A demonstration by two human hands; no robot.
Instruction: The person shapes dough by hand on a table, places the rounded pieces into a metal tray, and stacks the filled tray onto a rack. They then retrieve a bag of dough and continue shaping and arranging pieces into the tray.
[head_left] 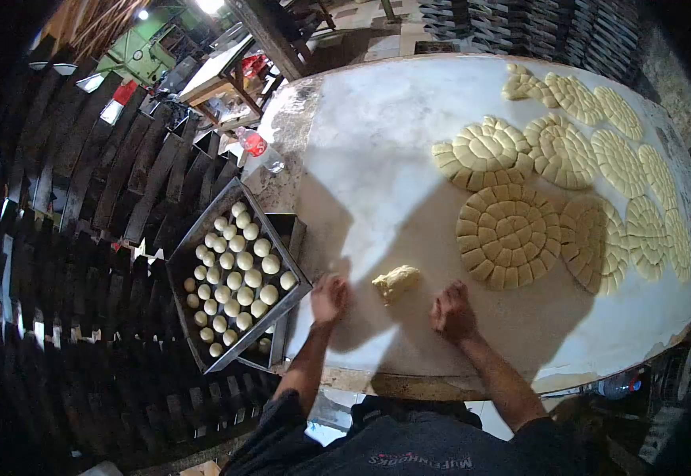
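A rough lump of pale dough (397, 283) lies on the table in front of me, between my two hands and touching neither. My left hand (330, 299) is over the tabletop to its left, close to the tray of dough balls; its fingers are smeared by motion. To the right of the lump, my right hand (452, 311) is closed, fingers curled in. Whatever it may hold is hidden. Just beyond that hand lies a flat round of dough (509, 236) cut into many small segments.
Several more scored dough rounds (561, 151) cover the right side of the pale table (377, 119). At left, a metal tray (270, 324) holds rows of dough balls (234, 281), with another tray (288, 230) beneath. A plastic bottle (260, 149) lies at the far left edge. Stacked dark slats (123, 170) stand beyond.
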